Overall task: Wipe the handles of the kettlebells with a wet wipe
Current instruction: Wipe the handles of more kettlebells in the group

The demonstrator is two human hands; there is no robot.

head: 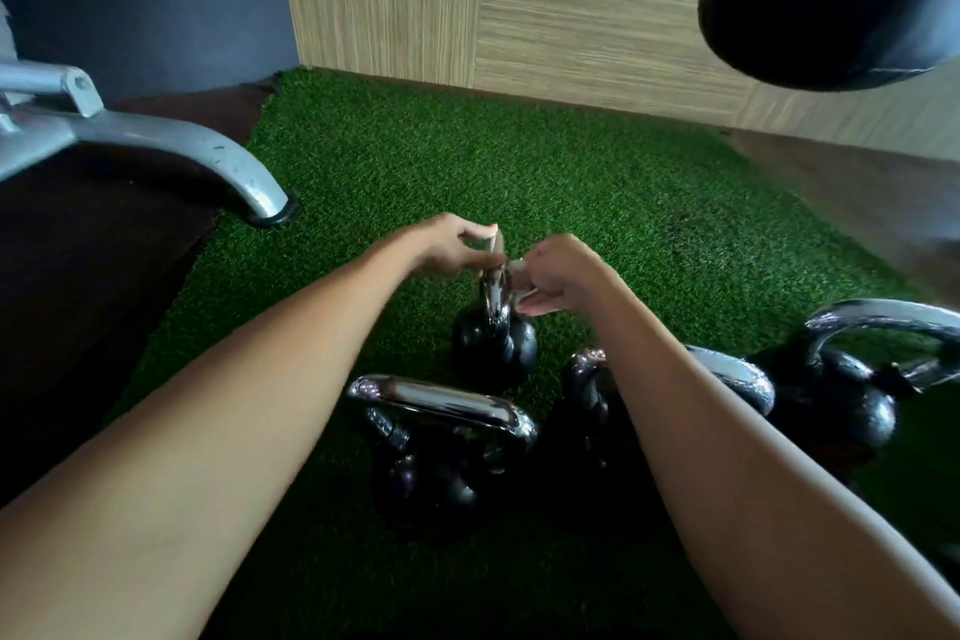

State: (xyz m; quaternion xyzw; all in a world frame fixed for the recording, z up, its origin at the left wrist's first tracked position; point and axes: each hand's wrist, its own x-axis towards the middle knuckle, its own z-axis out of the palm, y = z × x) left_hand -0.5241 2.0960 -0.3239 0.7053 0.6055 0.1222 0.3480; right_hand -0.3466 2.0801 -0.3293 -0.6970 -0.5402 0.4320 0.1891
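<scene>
Arms outstretched; left hand (448,245), right hand (562,277) both pinch wipe (519,266)
</scene>
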